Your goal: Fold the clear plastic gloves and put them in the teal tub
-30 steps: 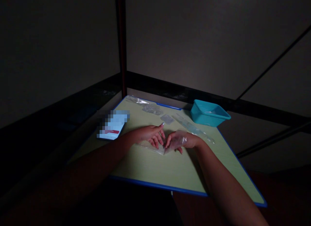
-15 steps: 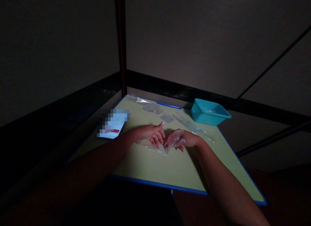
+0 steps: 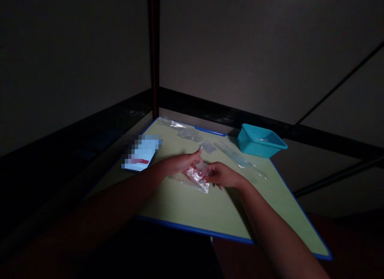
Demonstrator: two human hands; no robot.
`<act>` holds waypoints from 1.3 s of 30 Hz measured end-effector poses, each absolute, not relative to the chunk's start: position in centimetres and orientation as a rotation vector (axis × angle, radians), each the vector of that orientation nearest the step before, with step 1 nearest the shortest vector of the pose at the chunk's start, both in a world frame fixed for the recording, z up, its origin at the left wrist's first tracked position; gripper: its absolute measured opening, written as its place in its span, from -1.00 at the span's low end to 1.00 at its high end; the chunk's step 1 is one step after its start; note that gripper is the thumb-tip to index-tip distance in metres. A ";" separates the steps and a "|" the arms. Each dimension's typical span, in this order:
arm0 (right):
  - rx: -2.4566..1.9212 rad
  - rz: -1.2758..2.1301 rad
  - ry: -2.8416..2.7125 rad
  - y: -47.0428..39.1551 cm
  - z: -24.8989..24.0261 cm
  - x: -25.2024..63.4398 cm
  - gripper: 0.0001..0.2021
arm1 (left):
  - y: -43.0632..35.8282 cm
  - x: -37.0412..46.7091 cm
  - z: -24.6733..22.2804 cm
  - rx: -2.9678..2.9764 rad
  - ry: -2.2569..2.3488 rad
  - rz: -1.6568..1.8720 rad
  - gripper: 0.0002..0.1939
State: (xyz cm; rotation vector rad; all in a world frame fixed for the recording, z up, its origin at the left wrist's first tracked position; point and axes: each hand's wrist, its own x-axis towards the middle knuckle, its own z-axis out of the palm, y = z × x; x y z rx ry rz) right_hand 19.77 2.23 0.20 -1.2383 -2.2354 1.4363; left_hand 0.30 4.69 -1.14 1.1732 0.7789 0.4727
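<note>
Over the middle of a pale table (image 3: 180,207) with a blue edge, both my hands meet at a clear plastic bag (image 3: 196,182). My left hand (image 3: 187,162) has its thumb raised; its other fingers are partly hidden behind the shiny plastic. From the right, my right hand (image 3: 220,175) pinches the plastic between thumb and fingers. Behind my hands lies a small clear packet (image 3: 208,147). A long clear plastic strip (image 3: 237,155) stretches to the right of it.
A turquoise basket (image 3: 261,142) stands at the back right corner. On the left lies a phone (image 3: 142,153) with a lit screen. More clear plastic bags (image 3: 189,134) lie along the back edge, near the walls.
My right hand has turned and straightened, with its fingers now pointing left. The plastic that lay over my right hand is now between both hands.
</note>
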 end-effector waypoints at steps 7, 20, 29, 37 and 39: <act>-1.290 1.407 -2.199 1.7 0.6 19.3 -0.79 | 3.8 0.4 -0.6 1.603 0.843 0.578 -0.62; -1.397 1.368 -2.156 1.3 0.5 18.7 -0.74 | 2.2 0.3 1.0 1.975 0.707 0.747 -0.82; -1.256 1.469 -2.078 1.6 0.9 20.0 -0.61 | 4.3 -0.7 0.5 1.820 0.652 0.704 -0.88; -1.365 1.318 -2.075 1.9 0.6 20.3 -0.77 | 5.7 -1.6 0.2 1.725 0.812 0.608 -0.79; -1.391 1.281 -2.068 2.1 0.3 20.1 -0.82 | 6.0 -1.5 0.2 1.725 0.900 0.634 -0.70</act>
